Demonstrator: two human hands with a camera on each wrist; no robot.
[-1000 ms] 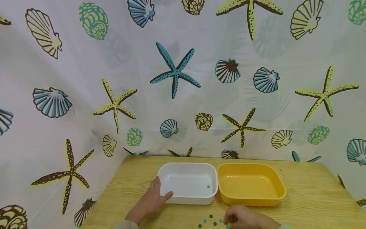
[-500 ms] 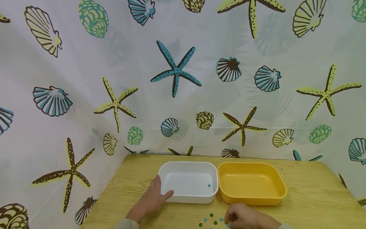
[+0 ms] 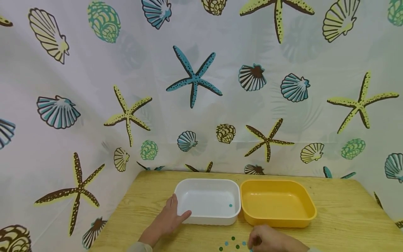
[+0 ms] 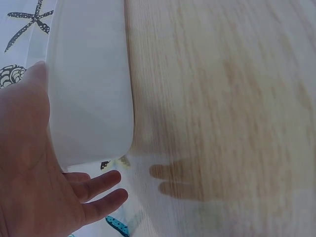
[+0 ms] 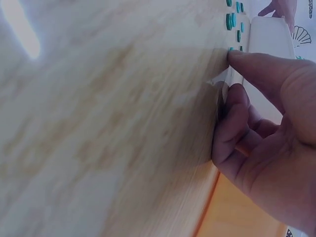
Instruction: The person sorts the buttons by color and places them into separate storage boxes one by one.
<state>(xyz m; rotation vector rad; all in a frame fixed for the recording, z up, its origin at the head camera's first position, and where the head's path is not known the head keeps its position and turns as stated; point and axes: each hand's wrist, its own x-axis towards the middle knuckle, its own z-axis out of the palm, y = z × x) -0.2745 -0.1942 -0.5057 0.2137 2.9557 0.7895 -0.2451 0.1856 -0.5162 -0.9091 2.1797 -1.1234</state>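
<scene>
My left hand (image 3: 168, 217) rests at the near left corner of a white tray (image 3: 209, 181). Its thumb lies over the front rim, and its fingers stretch loosely along the left end, as the left wrist view (image 4: 98, 185) also shows. Inside that tray lies one small teal disc (image 3: 231, 205). My right hand (image 3: 267, 239) is down on the table before the yellow tray. Several small green discs (image 3: 233, 238) and blue discs (image 3: 226, 243) lie beside it. In the right wrist view the thumb (image 5: 261, 69) reaches a teal disc; the index finger sits apart, the others curled loosely.
The yellow tray (image 3: 280, 224) stands against the white one's right side, with nothing seen in it. Both stand on a wood-grain table (image 3: 343, 210). A curtain (image 3: 201, 115) printed with shells and starfish hangs behind and at both sides.
</scene>
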